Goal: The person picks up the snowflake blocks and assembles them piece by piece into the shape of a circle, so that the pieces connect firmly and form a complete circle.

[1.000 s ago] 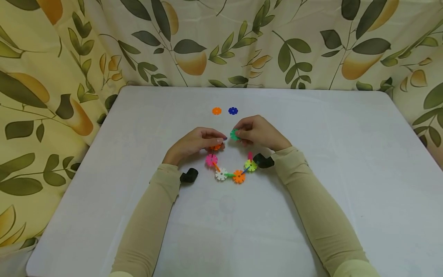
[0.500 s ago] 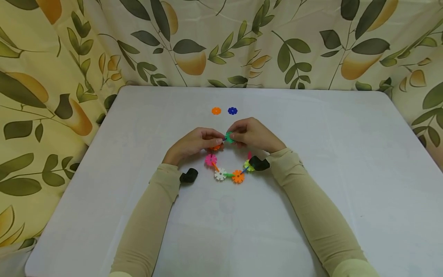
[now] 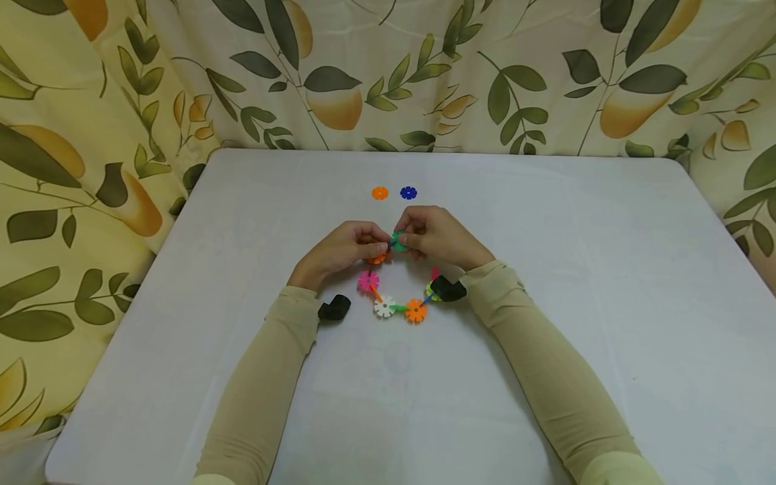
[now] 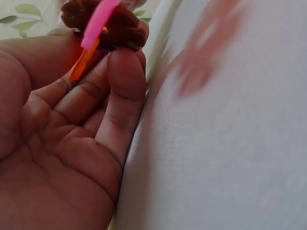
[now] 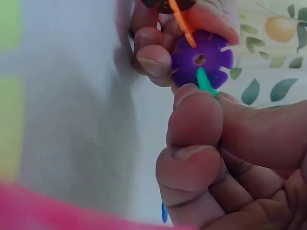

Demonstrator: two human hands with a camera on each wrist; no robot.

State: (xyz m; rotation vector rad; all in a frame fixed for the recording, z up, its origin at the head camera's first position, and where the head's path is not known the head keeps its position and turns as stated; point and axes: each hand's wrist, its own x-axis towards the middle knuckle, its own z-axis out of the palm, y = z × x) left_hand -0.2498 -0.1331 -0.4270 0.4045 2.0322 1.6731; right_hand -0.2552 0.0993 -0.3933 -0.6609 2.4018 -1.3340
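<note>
My left hand (image 3: 345, 250) pinches a purple notched plastic disc (image 5: 211, 55) at one end of a curved chain of slotted flower discs. My right hand (image 3: 445, 236) pinches a green disc (image 3: 398, 240), whose edge meets a slot of the purple one in the right wrist view. Below the hands, the chain runs through an orange disc (image 3: 377, 259), a pink disc (image 3: 368, 281), a white disc (image 3: 384, 307) and another orange disc (image 3: 415, 310). A brown disc (image 4: 115, 28) shows near the left fingers. Fingers partly hide the purple and green discs.
A loose orange disc (image 3: 380, 193) and a loose dark blue disc (image 3: 409, 192) lie behind the hands on the white table (image 3: 521, 377). Black wrist mounts hang by each cuff, the right one partly covering the chain's yellow-green disc (image 3: 430, 290). A leaf-patterned curtain (image 3: 388, 74) surrounds the table.
My right hand has moved left with the green disc, closing the gap to the purple disc, and the two now meet. The left hand has barely moved.
</note>
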